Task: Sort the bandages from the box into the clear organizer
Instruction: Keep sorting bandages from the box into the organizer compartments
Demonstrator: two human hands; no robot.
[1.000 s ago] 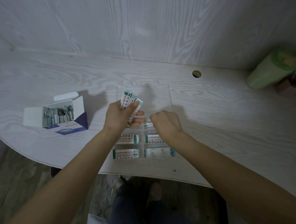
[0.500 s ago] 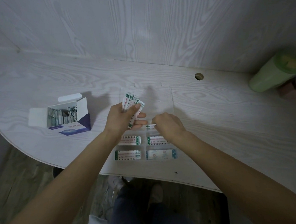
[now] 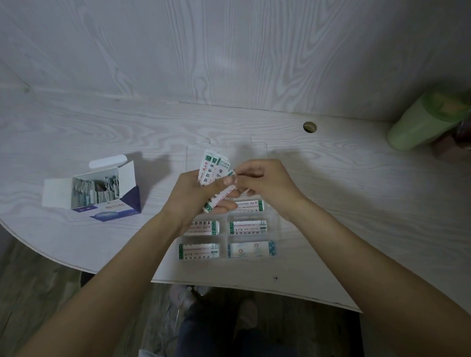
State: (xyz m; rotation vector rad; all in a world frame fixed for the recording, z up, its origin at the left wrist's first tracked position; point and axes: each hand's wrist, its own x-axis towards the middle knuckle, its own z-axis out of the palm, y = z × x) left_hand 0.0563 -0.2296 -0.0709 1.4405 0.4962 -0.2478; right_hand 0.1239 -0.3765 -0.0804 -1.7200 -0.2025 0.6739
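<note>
My left hand (image 3: 192, 195) grips a small fan of white-and-green wrapped bandages (image 3: 213, 170) above the clear organizer (image 3: 277, 232). My right hand (image 3: 269, 183) is beside it, fingertips pinching the edge of one bandage in that fan. The organizer lies near the table's front edge, its open lid flat behind the hands. Several of its compartments hold bandages (image 3: 247, 226), one blue-ended (image 3: 251, 249). The open white-and-purple box (image 3: 97, 191) stands to the left with more bandages inside.
A green cylindrical container (image 3: 424, 121) lies at the far right beside some dark clutter. A cable hole (image 3: 309, 127) sits in the tabletop behind the organizer. The curved table edge runs just in front of the organizer, with my legs below.
My right hand has lifted from the organizer's upper right compartment, leaving a bandage there, and come up to the fan held in my left hand.
</note>
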